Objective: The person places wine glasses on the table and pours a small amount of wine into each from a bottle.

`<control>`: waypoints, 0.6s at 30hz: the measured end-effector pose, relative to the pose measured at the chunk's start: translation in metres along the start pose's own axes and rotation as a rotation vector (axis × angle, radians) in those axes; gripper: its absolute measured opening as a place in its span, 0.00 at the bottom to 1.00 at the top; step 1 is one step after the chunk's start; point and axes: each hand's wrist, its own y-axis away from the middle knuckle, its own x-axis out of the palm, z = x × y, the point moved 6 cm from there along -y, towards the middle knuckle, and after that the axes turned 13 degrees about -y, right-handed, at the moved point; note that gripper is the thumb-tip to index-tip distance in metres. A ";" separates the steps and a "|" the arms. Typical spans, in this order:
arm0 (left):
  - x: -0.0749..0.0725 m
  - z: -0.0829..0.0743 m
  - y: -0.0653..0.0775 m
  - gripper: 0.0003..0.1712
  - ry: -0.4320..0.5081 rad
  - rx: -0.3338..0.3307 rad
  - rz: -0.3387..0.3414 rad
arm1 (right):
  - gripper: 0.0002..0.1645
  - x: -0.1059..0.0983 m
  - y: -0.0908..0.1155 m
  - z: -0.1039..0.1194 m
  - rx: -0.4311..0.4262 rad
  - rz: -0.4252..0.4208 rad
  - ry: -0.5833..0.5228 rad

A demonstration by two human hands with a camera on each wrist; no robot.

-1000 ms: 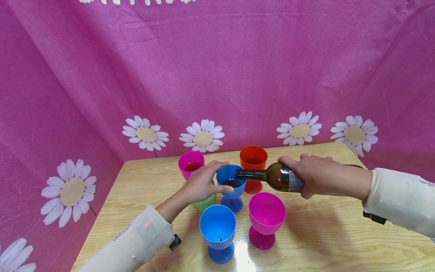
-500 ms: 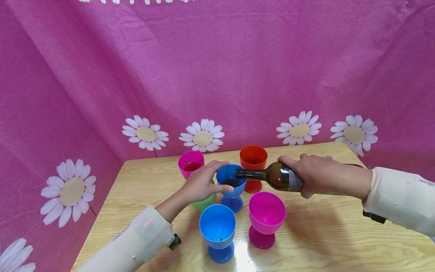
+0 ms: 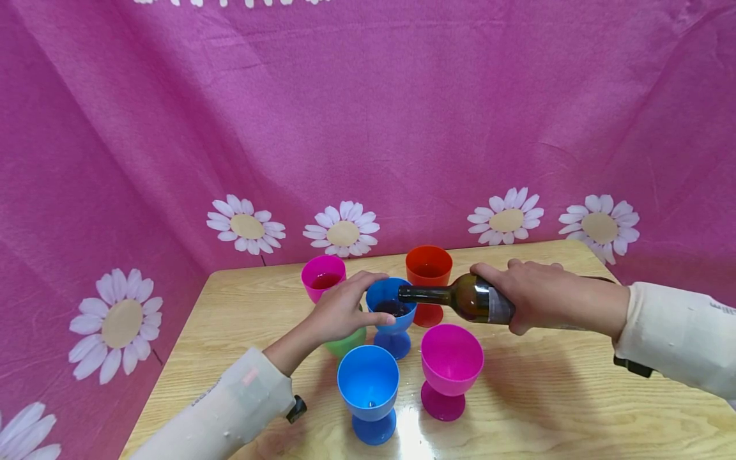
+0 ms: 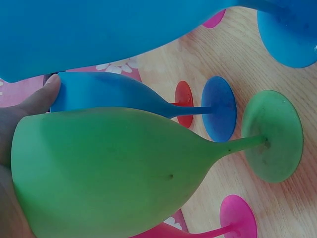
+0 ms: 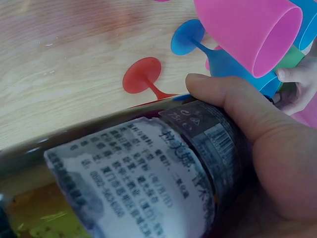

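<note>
Step in hand: pouring, by all appearances. The right hand (image 3: 531, 297) grips the bottle (image 3: 474, 301) round its body, fingers closed on it, with the bottle lying near horizontal and its mouth over the inside of the middle blue cup (image 3: 402, 324). The left hand (image 3: 344, 310) holds this cup by its upper bowl, thumb on the near side and fingers toward the far rim, spread to the bowl's width. The cup stands upright on the table (image 3: 552, 402), between the red cup (image 3: 428, 279) and the near blue cup (image 3: 361, 382). Dark liquid (image 3: 391, 309) lies inside it; no stream is distinguishable at the mouth.

Next move (judgement): keep the cup steady, hold the tilt until the fill suffices, then raise the mouth before shifting the bottle off the rim. The near blue cup and near pink cup (image 3: 452, 358) show no dark fill. The interior of the green cup (image 3: 347, 345) is hidden.

Difference from the frame one second earlier: both hands, the bottle and the cups keep their positions. The liquid's surface looks slightly altered; whether its level is higher cannot be determined.
</note>
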 end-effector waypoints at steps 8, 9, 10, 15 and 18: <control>0.000 0.001 0.000 0.47 0.002 -0.001 0.000 | 0.56 0.000 0.000 0.000 -0.008 -0.009 0.011; 0.000 0.001 0.000 0.47 0.002 -0.001 0.000 | 0.55 0.000 0.000 0.000 -0.009 -0.011 0.011; 0.000 0.001 0.000 0.47 0.002 -0.001 0.000 | 0.55 0.000 0.000 0.000 -0.009 -0.011 0.010; 0.000 0.000 0.000 0.47 -0.002 -0.001 0.001 | 0.56 0.000 0.000 0.000 -0.004 -0.007 0.006; 0.000 0.000 0.001 0.47 0.002 0.006 -0.002 | 0.56 0.000 -0.001 0.000 0.002 -0.001 0.002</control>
